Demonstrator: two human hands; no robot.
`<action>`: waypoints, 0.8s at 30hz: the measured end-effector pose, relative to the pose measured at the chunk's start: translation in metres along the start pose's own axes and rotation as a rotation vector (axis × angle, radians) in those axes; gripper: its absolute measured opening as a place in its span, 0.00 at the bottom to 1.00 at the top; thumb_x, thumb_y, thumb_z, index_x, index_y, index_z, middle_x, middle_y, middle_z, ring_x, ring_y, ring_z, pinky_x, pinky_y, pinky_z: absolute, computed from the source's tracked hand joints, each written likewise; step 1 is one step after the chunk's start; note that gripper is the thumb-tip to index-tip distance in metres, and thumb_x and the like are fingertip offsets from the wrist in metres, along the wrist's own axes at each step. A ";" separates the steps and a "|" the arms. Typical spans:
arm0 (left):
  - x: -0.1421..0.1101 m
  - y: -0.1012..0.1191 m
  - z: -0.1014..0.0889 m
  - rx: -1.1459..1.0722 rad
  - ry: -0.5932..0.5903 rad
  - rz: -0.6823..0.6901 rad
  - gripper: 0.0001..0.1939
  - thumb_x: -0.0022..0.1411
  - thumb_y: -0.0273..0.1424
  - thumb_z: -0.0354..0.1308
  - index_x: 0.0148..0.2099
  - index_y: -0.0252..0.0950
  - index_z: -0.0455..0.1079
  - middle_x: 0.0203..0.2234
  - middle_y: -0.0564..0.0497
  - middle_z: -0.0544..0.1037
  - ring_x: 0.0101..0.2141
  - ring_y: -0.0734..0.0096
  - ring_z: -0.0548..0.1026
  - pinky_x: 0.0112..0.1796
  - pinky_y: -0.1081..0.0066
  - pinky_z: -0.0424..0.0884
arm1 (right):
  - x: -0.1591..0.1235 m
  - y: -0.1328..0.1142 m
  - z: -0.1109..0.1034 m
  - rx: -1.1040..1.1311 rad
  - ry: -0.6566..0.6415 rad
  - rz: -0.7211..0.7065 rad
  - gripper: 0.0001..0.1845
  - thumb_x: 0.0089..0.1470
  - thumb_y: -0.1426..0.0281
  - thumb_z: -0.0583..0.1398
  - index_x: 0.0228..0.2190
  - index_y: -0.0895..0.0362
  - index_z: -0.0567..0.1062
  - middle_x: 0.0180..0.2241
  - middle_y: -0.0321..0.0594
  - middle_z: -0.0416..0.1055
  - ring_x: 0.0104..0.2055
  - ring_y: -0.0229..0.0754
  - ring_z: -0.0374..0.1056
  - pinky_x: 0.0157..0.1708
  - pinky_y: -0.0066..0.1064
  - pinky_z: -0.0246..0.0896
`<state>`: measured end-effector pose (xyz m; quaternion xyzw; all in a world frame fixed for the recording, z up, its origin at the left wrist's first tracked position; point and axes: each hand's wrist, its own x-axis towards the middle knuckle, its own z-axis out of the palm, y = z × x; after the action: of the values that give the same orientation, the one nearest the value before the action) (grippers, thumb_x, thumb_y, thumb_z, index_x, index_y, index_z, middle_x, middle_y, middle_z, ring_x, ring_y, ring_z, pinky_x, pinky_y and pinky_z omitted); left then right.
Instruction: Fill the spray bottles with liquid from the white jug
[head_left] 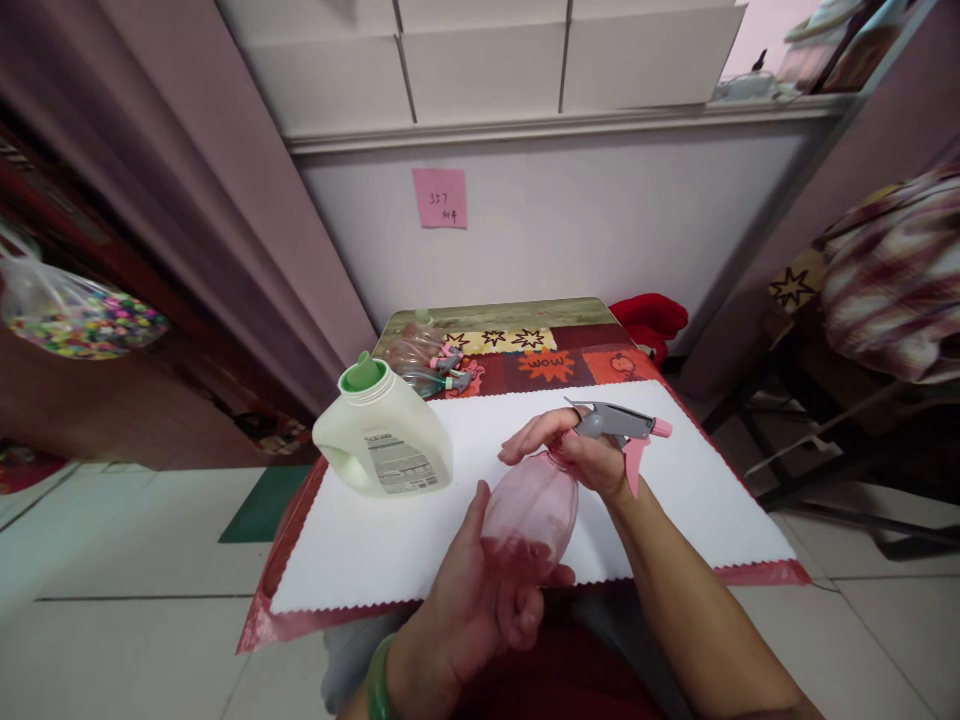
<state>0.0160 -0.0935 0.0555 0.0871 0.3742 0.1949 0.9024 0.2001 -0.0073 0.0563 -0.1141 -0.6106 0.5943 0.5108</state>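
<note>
A clear pink spray bottle [534,505] is tilted above the near edge of the white mat, with reddish colour showing in its lower part. My left hand [476,585] is wrapped round its base from below. At the neck, my right hand [577,450] grips around the collar, just under the grey and pink trigger head [619,425]. The head points to the right. To the left stands a pale, open detergent jug [390,440] with a green spout and a printed label; neither hand touches it.
Several clear spray bottles [427,360] lie at the table's back left. A white scalloped mat [337,560] covers much of the patterned red table. A pink note [439,198] is on the wall behind. A bag of colourful beads [82,315] hangs at the left.
</note>
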 end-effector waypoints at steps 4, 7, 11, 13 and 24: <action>0.000 -0.002 0.005 -0.016 0.094 0.051 0.46 0.55 0.73 0.41 0.30 0.31 0.69 0.27 0.39 0.80 0.12 0.73 0.67 0.13 0.73 0.50 | 0.002 -0.004 0.002 -0.018 -0.001 0.045 0.20 0.60 0.52 0.64 0.40 0.55 0.85 0.39 0.48 0.83 0.45 0.54 0.80 0.52 0.49 0.71; -0.003 -0.002 0.010 -0.014 0.173 0.127 0.43 0.57 0.71 0.42 0.32 0.32 0.68 0.28 0.40 0.80 0.13 0.74 0.67 0.14 0.74 0.51 | 0.001 -0.001 0.008 0.036 0.079 0.106 0.19 0.60 0.53 0.64 0.38 0.55 0.84 0.38 0.47 0.84 0.43 0.53 0.80 0.49 0.47 0.72; -0.005 -0.001 0.013 0.032 0.263 0.291 0.36 0.63 0.66 0.44 0.37 0.35 0.66 0.29 0.43 0.79 0.15 0.71 0.70 0.14 0.73 0.57 | 0.000 0.008 0.015 0.172 0.150 0.172 0.22 0.57 0.49 0.64 0.34 0.55 0.83 0.35 0.46 0.84 0.44 0.53 0.80 0.51 0.47 0.72; -0.004 -0.004 0.014 0.014 0.296 0.419 0.33 0.62 0.63 0.51 0.40 0.36 0.66 0.28 0.47 0.77 0.17 0.72 0.70 0.15 0.73 0.60 | 0.001 0.010 0.018 0.195 0.187 0.190 0.23 0.56 0.47 0.65 0.33 0.55 0.83 0.35 0.46 0.84 0.44 0.53 0.80 0.51 0.47 0.71; 0.009 -0.007 0.003 0.541 0.619 1.348 0.44 0.36 0.28 0.81 0.53 0.44 0.63 0.65 0.41 0.65 0.60 0.51 0.70 0.54 0.58 0.73 | 0.014 0.017 0.034 0.368 0.721 0.286 0.21 0.50 0.50 0.69 0.23 0.54 0.77 0.30 0.41 0.83 0.38 0.49 0.79 0.44 0.39 0.71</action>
<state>0.0260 -0.0964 0.0492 0.4534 0.5094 0.6175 0.3920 0.1597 -0.0130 0.0570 -0.3048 -0.2547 0.6803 0.6160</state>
